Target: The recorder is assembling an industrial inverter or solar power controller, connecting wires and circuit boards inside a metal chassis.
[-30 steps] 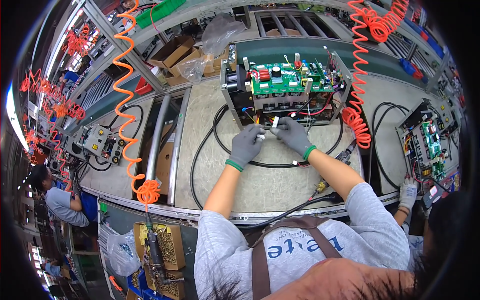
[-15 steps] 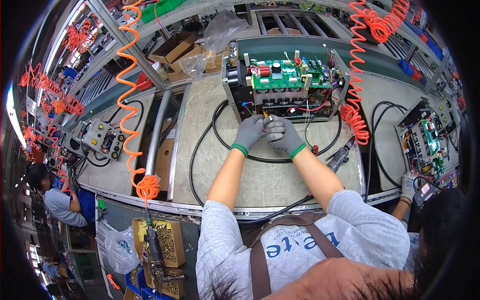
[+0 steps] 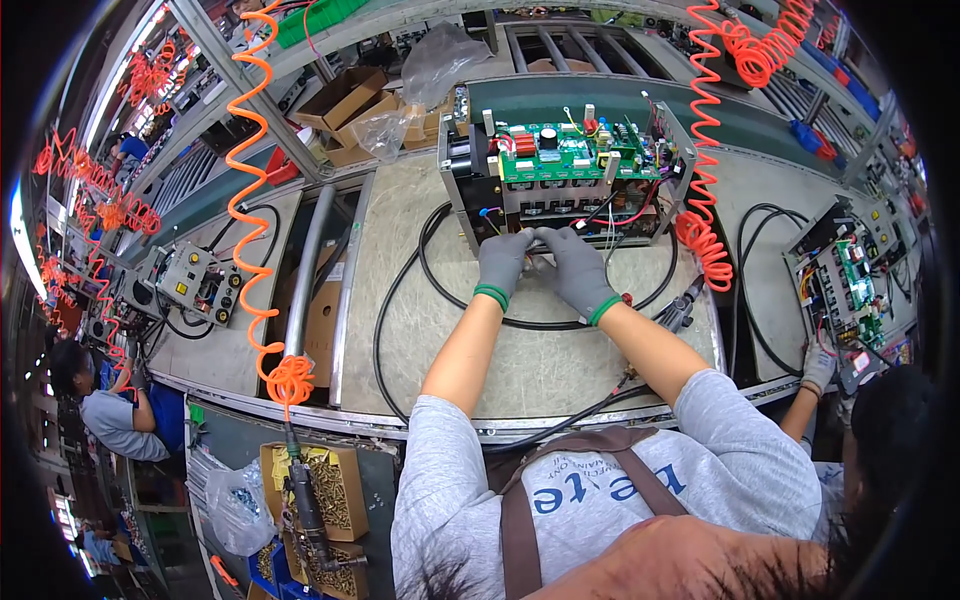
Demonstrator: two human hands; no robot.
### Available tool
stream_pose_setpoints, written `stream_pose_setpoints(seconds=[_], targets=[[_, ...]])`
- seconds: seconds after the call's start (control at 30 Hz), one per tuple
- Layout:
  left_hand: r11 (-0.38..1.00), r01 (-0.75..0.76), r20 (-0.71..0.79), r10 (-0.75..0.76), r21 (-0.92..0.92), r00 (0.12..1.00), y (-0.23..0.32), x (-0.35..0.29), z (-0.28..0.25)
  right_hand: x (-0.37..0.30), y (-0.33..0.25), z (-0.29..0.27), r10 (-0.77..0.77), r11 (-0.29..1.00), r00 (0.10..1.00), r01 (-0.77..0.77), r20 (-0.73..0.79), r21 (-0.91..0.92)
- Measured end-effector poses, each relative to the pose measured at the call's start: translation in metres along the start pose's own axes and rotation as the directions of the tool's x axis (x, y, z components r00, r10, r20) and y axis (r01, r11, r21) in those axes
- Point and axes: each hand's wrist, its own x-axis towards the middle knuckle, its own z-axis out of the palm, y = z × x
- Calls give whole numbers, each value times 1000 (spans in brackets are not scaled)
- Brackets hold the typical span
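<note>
An electronic unit (image 3: 470,205) with a metal frame stands on the bench in front of me, its green circuit board (image 3: 545,172) facing up. At its lower front edge, my left hand (image 3: 505,265) and my right hand (image 3: 572,272) meet, both in grey gloves with green cuffs. The fingers of each are closed, and whatever they hold is hidden beneath them. Loose wires (image 3: 610,222), red, black and white, hang at the unit's front just beyond my right hand. A thick black cable (image 3: 425,262) loops on the bench around my hands.
A power screwdriver (image 3: 680,310) lies right of my right forearm, under an orange coiled hose (image 3: 705,245). Another orange hose (image 3: 250,180) hangs at left. Boxes of screws (image 3: 340,490) stand lower left. A co-worker's gloved hand (image 3: 818,365) touches another unit (image 3: 835,270) at right.
My right hand has turned over, its back now facing up, and its fingers have moved forward to the unit's lower edge. The small light-coloured piece at my fingertips is now hidden.
</note>
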Motion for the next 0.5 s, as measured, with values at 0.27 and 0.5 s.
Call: stream_pose_setpoints(seconds=[0.27,0.5], targets=[[940,160,101,-135,-302,986,2,-16,-10,19,12,15,34,941,995,0,97,-338],[930,206,318,-104,-304,942,-15,2,-26,8,-4,37,503,113,685,-657,527,745]])
